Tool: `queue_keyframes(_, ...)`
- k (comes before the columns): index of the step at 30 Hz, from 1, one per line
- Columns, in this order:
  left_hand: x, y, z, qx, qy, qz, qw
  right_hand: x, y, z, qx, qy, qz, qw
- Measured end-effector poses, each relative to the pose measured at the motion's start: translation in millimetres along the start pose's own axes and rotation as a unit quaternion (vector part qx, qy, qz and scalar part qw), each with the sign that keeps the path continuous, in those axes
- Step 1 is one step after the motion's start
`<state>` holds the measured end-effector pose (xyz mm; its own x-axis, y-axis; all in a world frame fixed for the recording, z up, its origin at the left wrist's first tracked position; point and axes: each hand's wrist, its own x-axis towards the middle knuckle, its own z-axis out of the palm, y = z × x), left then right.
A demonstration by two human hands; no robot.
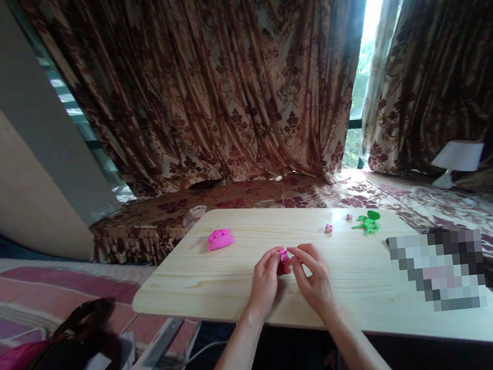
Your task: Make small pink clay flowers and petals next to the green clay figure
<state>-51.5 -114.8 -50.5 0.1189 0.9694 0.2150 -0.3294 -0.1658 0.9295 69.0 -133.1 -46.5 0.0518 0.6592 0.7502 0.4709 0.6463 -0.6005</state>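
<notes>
Both forearms slant inward over the near half of the counter [182, 290], bringing the hands almost together. The left hand [267, 269], fingers curled, holds the small pink piece [283, 255] at its fingertips, between the hands. The right hand [313, 273] arches just beside it, fingers bent inward; whether they grip it, I cannot tell.

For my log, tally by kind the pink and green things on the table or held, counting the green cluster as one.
Pink bundle: 1
Held pink piece: 1
Small pinkish pieces: 2
Green cluster: 1
Total: 5
</notes>
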Motion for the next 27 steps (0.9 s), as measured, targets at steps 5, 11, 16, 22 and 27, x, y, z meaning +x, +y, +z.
queue_keyframes(5, 0.4, -0.6, -0.2, -0.002, -0.001, 0.000, 1.000, 0.2, 1.1, 1.1, -0.020, -0.014, -0.003, 1.000)
queue_keyframes(11, -0.4, -0.5, 0.1, -0.005, 0.002, 0.000, 1.000, -0.6, 1.3, 2.1, -0.024, -0.032, 0.001, 0.999)
queue_keyframes(16, 0.8, -2.0, -0.1, -0.002, -0.001, 0.005, 1.000, -0.6, 1.6, 0.9, -0.015, -0.028, -0.001, 0.999)
queue_keyframes(22, 0.8, -0.4, 0.8, -0.006, -0.008, 0.007, 1.000, -0.5, 1.5, -0.9, -0.010, -0.025, -0.002, 1.000)
queue_keyframes(27, -0.5, 2.0, 1.8, -0.014, 0.008, -0.001, 1.000, -1.2, 1.9, 1.9, -0.021, -0.030, -0.006, 0.999)
